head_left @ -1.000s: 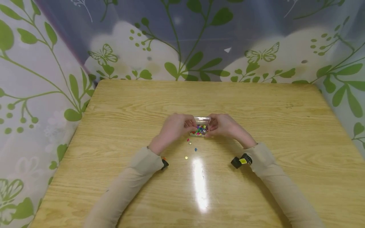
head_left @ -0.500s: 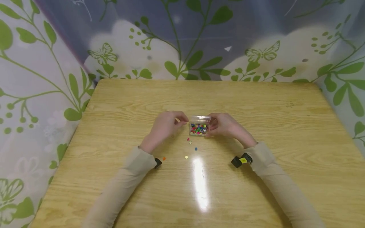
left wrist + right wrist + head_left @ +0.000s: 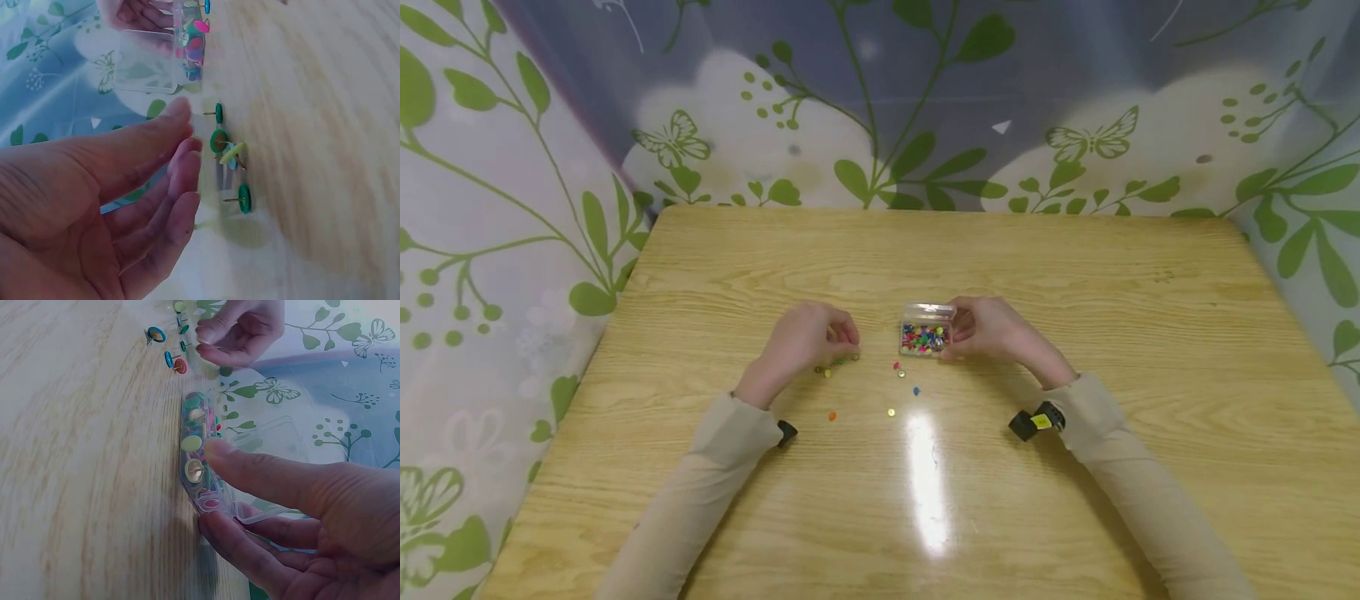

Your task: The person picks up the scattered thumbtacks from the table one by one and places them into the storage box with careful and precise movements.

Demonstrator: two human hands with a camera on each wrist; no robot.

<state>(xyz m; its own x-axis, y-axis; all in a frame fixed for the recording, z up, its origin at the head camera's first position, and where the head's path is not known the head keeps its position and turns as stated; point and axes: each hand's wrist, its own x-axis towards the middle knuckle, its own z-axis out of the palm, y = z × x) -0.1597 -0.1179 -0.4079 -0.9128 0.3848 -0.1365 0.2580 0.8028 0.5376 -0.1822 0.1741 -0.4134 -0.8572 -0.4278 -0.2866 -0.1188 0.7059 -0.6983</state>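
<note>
My right hand (image 3: 996, 329) holds the right end of a small clear plastic box (image 3: 201, 503), its thumb on the near edge and fingers below. The box rests on the table, its clear lid (image 3: 928, 312) raised at the back. Coloured thumbtacks (image 3: 925, 337) fill it. To the left, my left hand (image 3: 805, 337) is low over the table with loosely bent fingers. Between thumb and fingertips nothing shows in the left wrist view. Just beside those fingertips lie several loose thumbtacks, among them a green thumbtack (image 3: 245, 199) and a yellow one (image 3: 233, 153).
More thumbtacks are scattered on the wooden table (image 3: 1075, 275) before the box: a pink one (image 3: 896, 365), a blue one (image 3: 916, 391), an orange one (image 3: 832, 416) and gold ones (image 3: 891, 412). A leaf-patterned wall covering (image 3: 925, 108) stands behind the table.
My left hand has drawn away from the box, left and slightly nearer, down to the loose thumbtacks. My right hand and the box have stayed in place.
</note>
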